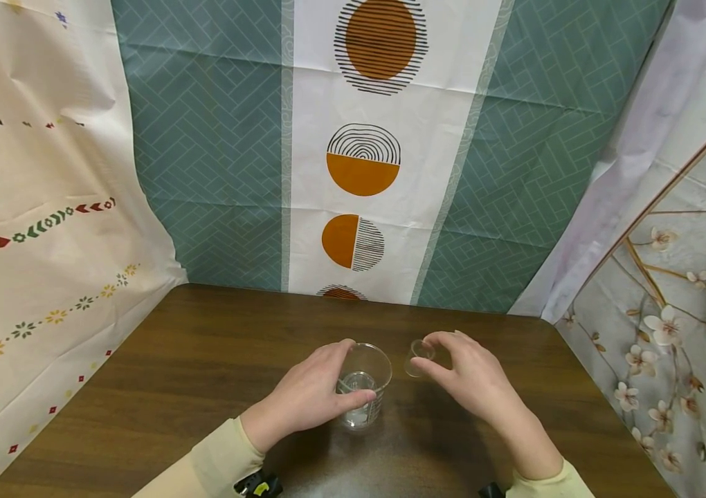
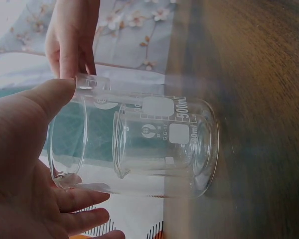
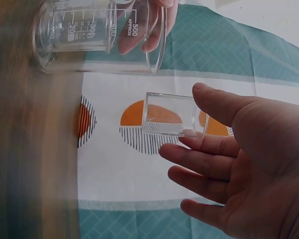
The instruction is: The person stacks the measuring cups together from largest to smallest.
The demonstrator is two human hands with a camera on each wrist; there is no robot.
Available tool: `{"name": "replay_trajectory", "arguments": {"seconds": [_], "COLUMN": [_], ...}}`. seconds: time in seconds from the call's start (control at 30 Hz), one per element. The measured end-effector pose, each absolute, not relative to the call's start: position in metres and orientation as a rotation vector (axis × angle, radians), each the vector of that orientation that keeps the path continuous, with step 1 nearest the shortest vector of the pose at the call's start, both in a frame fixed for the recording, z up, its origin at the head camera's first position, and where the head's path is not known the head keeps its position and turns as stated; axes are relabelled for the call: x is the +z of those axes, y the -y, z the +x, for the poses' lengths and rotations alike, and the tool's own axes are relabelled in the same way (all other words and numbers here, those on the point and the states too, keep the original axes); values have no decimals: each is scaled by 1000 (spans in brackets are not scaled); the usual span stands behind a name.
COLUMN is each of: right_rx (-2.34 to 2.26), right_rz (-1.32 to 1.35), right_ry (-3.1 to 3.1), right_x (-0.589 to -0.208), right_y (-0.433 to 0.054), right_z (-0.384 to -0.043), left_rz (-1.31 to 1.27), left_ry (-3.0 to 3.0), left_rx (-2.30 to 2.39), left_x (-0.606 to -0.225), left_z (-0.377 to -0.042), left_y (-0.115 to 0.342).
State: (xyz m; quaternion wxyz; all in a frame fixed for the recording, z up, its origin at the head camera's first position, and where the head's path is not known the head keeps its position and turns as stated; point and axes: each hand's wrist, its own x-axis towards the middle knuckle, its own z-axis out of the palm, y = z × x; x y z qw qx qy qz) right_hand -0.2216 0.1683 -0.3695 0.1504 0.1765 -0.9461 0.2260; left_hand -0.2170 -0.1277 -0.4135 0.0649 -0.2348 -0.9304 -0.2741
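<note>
My left hand [image 1: 303, 394] grips a large glass beaker [image 1: 376, 407] near its rim, thumb on the near side and fingers round the far side. The beaker stands upright with its 500 ml marking showing in the left wrist view. Nested inside it is a smaller glass beaker [image 2: 152, 154], sitting at the bottom. To the right, my right hand [image 1: 474, 373] pinches a tiny clear glass beaker [image 3: 162, 114] by its rim between thumb and index finger. That tiny beaker hangs upright above the table, beside the large one, and the other fingers are spread apart from it.
Under both hands is a dark brown wooden table [image 1: 203, 360]. A green and white patterned cloth [image 1: 222, 173] hangs behind its back edge. Patterned cloths hang along the left [image 1: 35, 277] and right [image 1: 671, 360] sides.
</note>
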Motion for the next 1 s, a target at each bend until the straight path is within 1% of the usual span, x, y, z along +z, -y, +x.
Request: {"name": "replay_trajectory", "arguments": {"seconds": [1.0], "right_rx": [727], "right_rz": [552], "right_ry": [2682], "right_x": [-355], "right_y": [-150], "right_z": [-217], "left_rz": [-710], "left_ry": [2806], "left_rx": [-840], "left_x": [-413], "left_z": [-217], "left_y": [129]}}
